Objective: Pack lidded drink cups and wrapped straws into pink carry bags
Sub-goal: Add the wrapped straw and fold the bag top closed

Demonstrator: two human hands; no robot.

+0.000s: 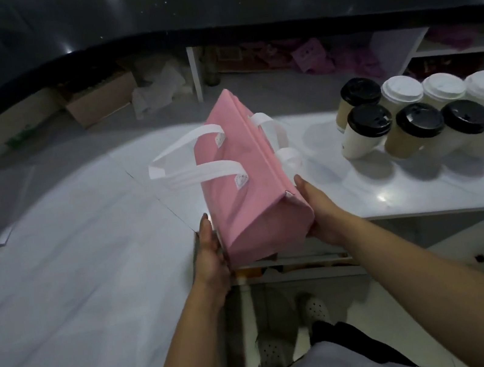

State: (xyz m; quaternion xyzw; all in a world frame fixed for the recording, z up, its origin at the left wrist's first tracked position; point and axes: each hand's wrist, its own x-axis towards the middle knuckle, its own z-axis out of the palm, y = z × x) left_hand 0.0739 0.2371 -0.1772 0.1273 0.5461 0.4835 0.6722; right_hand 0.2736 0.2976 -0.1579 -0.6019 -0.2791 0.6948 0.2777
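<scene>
Both hands hold one pink bag [246,176] at its near end, over the edge of the white counter [89,273]. Left hand [212,252] lies flat against the bag's left side, fingers together and straight, pressing rather than curled. Right hand [319,212] cups the right side, fingers together against the fabric, thumb up along the corner. So the bag is squeezed between two palms, not pinched.

The bag's top is folded shut along a ridge, with white handles [196,165] flopped out to both sides. Can't tell whether anything is inside; it looks flat-sided and closed.

Step, my guess: setting out or readying a bag, before loading. No cup is in hand. Next move probably calls for standing the bag on the counter and pulling the top open by the handles, then reaching right for a cup.

Cups [425,117] stand in a cluster well to the right of the bag, on the counter, not touching it. Count: four with black lids [369,120], and at least four with white lids [401,89], plus maybe a fifth cut off at the frame edge. One bag in hand; more pink stuff on the shelf [451,45] behind, too blurry to count. No straws visible anywhere.
</scene>
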